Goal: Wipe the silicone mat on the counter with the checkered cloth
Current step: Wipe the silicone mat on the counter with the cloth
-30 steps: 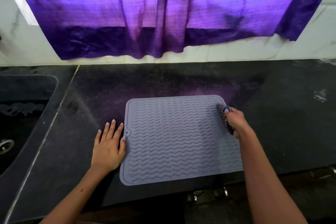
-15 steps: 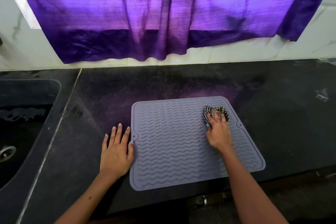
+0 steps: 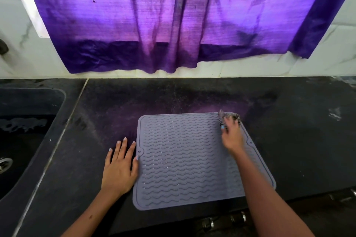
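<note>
Silicone mat [image 3: 185,161] lying flat on the black stone counter [image 3: 298,150], near the front edge, its front right corner close to that edge; grey, ribbed in wavy lines, with a small hole at the middle of each side edge. Judged thin, limp and light, liable to creep or buckle under a wiping stroke; best held by pressing flat at an edge rather than lifting. Left hand [image 3: 120,167] flat on the counter against the mat's left edge, fingers straight and together, gripping nothing. Right hand [image 3: 232,136] at the mat's far right corner, fingers curled over the bunched checkered cloth [image 3: 229,116]; motion blur there, so the exact hold cannot be told. Cloth judged soft and compressible, easily wadded in one palm. Counter dusty and speckled towards the back wall, with wet marks at the far right; dark sink [image 3: 28,131] at the left end, drain visible. Purple curtain [image 3: 183,19] hanging over white marbled wall tiles [image 3: 250,67] behind the counter.
</note>
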`<state>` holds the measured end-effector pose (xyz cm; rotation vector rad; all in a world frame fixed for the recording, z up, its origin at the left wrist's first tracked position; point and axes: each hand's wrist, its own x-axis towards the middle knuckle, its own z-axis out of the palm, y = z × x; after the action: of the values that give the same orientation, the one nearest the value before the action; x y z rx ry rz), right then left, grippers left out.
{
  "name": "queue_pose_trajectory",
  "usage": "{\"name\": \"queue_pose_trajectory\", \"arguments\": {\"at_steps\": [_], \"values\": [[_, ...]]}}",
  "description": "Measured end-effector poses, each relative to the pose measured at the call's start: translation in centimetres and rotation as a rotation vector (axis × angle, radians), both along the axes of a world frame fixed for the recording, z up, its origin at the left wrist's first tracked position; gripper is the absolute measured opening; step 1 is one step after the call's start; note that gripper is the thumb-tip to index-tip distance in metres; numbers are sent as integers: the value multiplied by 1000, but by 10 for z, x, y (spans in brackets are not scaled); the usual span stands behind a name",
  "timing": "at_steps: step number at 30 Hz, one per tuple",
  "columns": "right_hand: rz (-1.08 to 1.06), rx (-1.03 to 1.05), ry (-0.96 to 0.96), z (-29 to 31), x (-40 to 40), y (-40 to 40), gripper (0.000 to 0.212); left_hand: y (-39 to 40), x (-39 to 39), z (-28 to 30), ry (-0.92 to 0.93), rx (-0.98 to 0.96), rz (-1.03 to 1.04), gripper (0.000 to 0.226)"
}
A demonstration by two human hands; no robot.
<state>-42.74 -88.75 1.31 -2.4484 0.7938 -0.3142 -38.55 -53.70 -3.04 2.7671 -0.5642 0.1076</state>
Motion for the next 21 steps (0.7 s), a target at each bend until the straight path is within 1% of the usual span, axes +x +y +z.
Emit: {"name": "queue_pose_trajectory", "arguments": {"at_steps": [2, 4, 11, 12, 13, 14, 16, 17, 18, 19, 21], "values": [[95, -173, 192, -12, 0, 3, 54, 0, 0, -1, -1, -1, 4, 69], [98, -215, 223, -16, -1, 4, 54, 0, -1, -2, 3, -2, 9, 67], [174, -38, 153, -13, 2, -14, 53, 0, 0, -2, 1, 16, 17, 61], [174, 44, 130, -9, 4, -16, 50, 0, 0, -2, -2, 10, 20, 61], [151, 184, 86, -5, 8, -22, 45, 0, 0, -1, -5, 3, 22, 62], [88, 387, 17, 2, 12, -27, 38, -1, 0, -1, -7, -1, 23, 62], [-95, 841, -198, 21, 18, -33, 30, -1, -1, 0, -15, -2, 21, 63], [-184, 973, -304, 25, 23, -37, 31, -1, -1, 0, -18, -3, 20, 64], [-243, 987, -349, 29, 27, -40, 33, -1, -1, 0, -20, -4, 20, 65], [-248, 879, -320, 33, 29, -38, 36, -1, -1, 0, -22, -9, 20, 66], [-145, 528, -199, 38, 30, -24, 42, -1, 0, 1, -23, -21, 26, 67]]}}
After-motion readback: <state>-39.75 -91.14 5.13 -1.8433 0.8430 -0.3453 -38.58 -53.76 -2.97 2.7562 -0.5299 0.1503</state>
